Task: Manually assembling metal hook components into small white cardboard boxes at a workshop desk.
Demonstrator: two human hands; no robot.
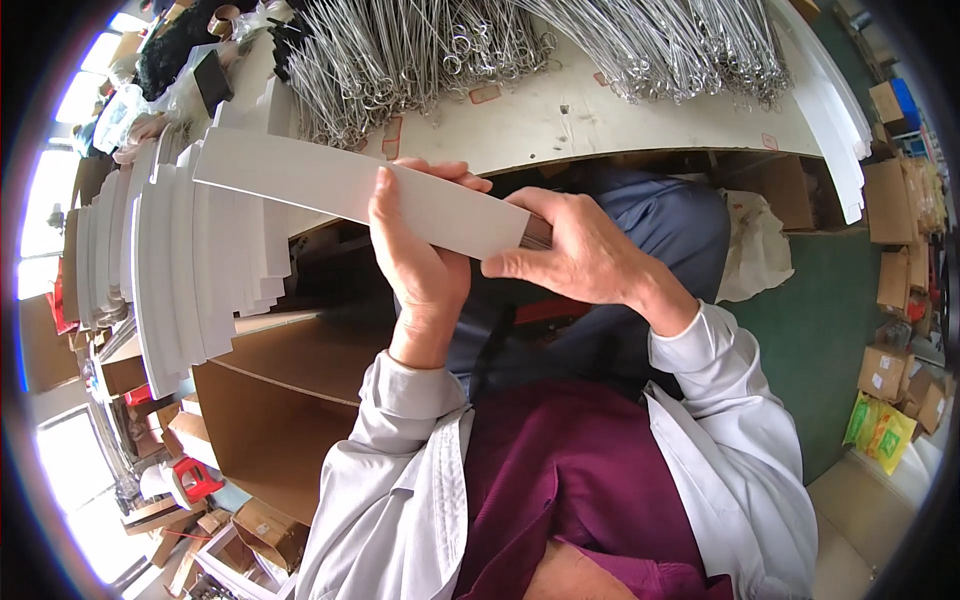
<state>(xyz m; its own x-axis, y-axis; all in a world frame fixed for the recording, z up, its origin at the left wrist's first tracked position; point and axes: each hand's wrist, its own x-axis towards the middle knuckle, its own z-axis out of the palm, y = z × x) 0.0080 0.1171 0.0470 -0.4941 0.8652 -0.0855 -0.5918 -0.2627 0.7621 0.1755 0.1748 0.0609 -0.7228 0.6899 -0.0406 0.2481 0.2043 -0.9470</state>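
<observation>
A long, narrow white cardboard box (300,180) is held slantwise above my lap, just off the table's front edge. My left hand (415,245) wraps it from below, thumb on the near side and fingertips showing past the far edge. At its right end a bundle of thin metal skewers (538,233) sticks out a little way. My right hand (595,250) closes round that bundle, thumb in front and fingers behind, touching the box's end. The ring ends of these skewers are hidden by my right hand.
Heaps of ring-ended metal skewers (400,70) lie along the table (520,130). Many flat white boxes (185,260) are stacked at the left, and more white strips (830,120) lie at the right edge. An open brown carton (270,420) stands low on the left.
</observation>
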